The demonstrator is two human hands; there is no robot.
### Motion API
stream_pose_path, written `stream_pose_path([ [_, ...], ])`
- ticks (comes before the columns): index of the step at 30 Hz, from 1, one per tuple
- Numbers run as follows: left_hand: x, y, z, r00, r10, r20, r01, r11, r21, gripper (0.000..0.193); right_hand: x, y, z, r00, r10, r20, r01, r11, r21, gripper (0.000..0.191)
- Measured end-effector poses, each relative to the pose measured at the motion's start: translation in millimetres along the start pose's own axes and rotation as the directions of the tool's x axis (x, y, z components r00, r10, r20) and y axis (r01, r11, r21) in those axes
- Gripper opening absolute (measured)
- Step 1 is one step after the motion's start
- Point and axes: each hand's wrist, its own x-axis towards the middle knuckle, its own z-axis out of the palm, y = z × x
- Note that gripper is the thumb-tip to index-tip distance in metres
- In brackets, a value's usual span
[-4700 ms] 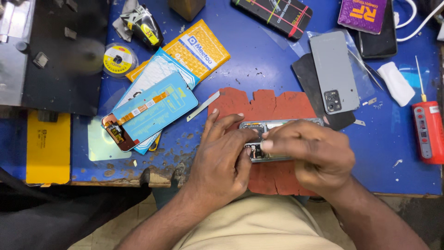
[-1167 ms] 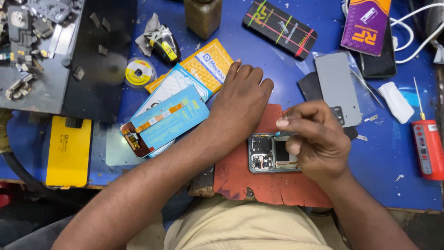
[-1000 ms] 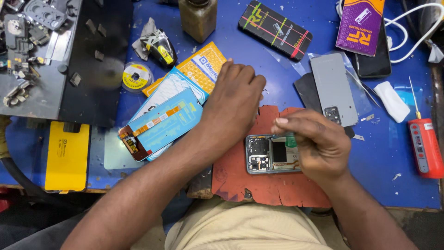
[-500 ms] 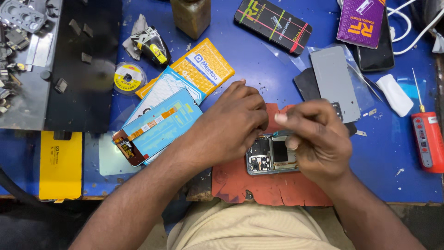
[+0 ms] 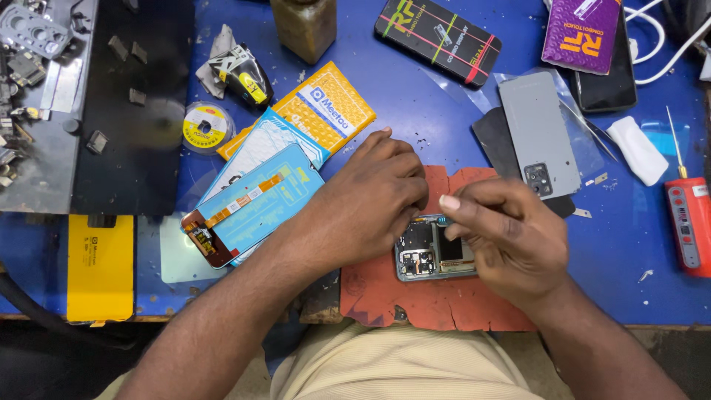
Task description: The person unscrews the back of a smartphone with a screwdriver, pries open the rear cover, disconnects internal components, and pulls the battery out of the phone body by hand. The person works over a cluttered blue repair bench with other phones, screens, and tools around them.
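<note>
1. One opened phone (image 5: 433, 255) lay on one red mat (image 5: 444, 307).
2. Two hands were over it: left hand (image 5: 370, 200), right hand (image 5: 503, 237).
3. One grey back cover (image 5: 538, 133).
4. One yellow case (image 5: 100, 267).
5. One tape roll (image 5: 205, 127).
6. One red tool (image 5: 690, 222).

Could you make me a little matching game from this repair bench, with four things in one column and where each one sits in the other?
Things:
1. opened phone
2. grey back cover
3. yellow case
4. red tool

Places:
A. far right edge of the blue table
B. on the red mat, under the left hand and right hand
C. front left corner of the table
D. lying beyond the right hand, on a dark sheet

Pairs: 1-B, 2-D, 3-C, 4-A
</note>
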Motion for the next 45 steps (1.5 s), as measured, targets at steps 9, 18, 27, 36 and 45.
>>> stream_pose_path([
  [9,5.8,6.2,11.4,0.999,0.040,0.012,-0.039,0.998,-0.059,0.019,-8.7,-0.7,-7.9,0.991,0.089,-0.100,-0.078,0.992,0.101,0.061],
  [18,20.6,-27.7,20.5,0.971,-0.096,-0.221,0.144,0.967,0.211,0.012,0.5,-1.9,3.4,0.998,0.039,-0.038,-0.038,0.998,0.041,0.055],
  [27,13.9,-19.9,6.7,0.970,-0.122,-0.212,0.148,0.983,0.109,0.010,8.7,-1.3,8.7,0.999,0.029,-0.031,-0.028,0.999,0.019,0.054],
  [36,-5.5,-5.8,-17.0,0.989,-0.108,0.105,0.112,0.993,-0.037,0.013,12.5,-0.8,11.4,0.998,-0.062,-0.020,0.059,0.992,-0.112,0.048],
  [45,-6.3,-0.7,-18.8,0.987,-0.103,0.123,0.105,0.994,-0.015,0.019,16.9,-1.4,10.7,0.999,-0.045,-0.028,0.041,0.989,-0.145,0.044],
])
